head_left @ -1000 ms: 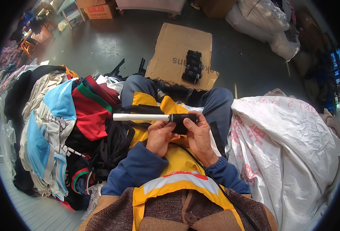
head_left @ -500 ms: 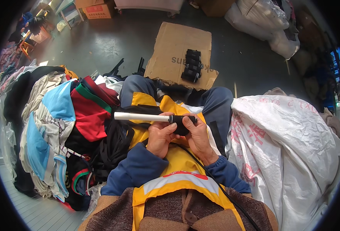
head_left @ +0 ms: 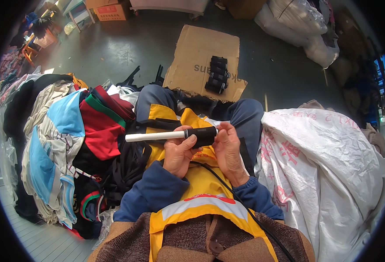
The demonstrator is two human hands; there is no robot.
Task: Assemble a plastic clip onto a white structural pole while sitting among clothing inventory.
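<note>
Above my lap, a white tube (head_left: 151,136) lies nearly level, with a black band roll (head_left: 203,136) wound around its right part. My left hand (head_left: 178,155) is closed around the tube and the roll's left end, its thumb on top. My right hand (head_left: 228,150) is at the roll's right end, fingers curled and pressed together. What its fingertips pinch, if anything, is hidden. Loose black fabric strips (head_left: 124,174) lie in a heap left of my lap, over the yellow apron (head_left: 159,153).
Ahead on the floor, several black rolls (head_left: 217,74) sit on a flattened cardboard sheet (head_left: 201,43). Piled clothes (head_left: 66,114) rise on my left. A big white woven sack (head_left: 319,174) bulges on my right. Cardboard boxes (head_left: 110,12) and plastic-wrapped bundles (head_left: 303,26) stand farther back.
My right hand has shifted from around the black roll to its right end, leaving more of the roll showing. The tube has moved slightly left and tilted, its left end lower.
</note>
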